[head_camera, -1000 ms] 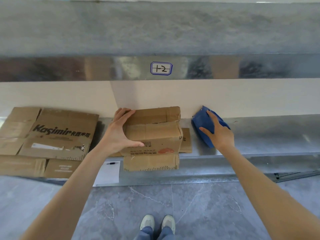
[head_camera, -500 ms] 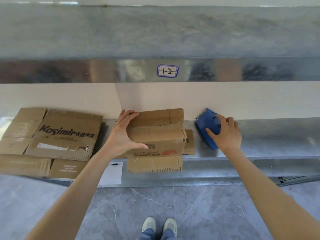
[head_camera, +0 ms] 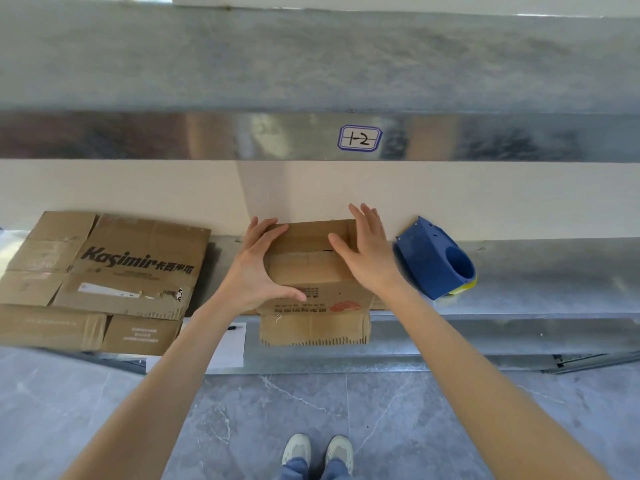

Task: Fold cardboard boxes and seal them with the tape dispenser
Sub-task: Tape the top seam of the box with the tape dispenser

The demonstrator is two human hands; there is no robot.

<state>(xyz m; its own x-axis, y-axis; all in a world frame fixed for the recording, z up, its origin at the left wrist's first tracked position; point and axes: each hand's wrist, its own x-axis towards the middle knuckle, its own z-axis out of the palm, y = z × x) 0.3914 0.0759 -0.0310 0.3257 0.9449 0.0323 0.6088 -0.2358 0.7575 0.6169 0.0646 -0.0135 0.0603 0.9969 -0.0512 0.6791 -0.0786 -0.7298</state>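
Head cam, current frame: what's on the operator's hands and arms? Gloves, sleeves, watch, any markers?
Nothing worn. The left hand and right hand are ungloved, with no rings, watch, bands or markers visible. Both forearms are bare, and no sleeve is in frame. The only clothing in view is blue jeans and pale sneakers.

Flattened carton (head_camera: 104,271): "Kasimir". Shelf-edge label (head_camera: 359,138): "1-2". Small box (head_camera: 317,292) print unreadable.

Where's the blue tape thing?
In the head view, the blue tape dispenser sits on the metal shelf, right of the cardboard box and the right hand.
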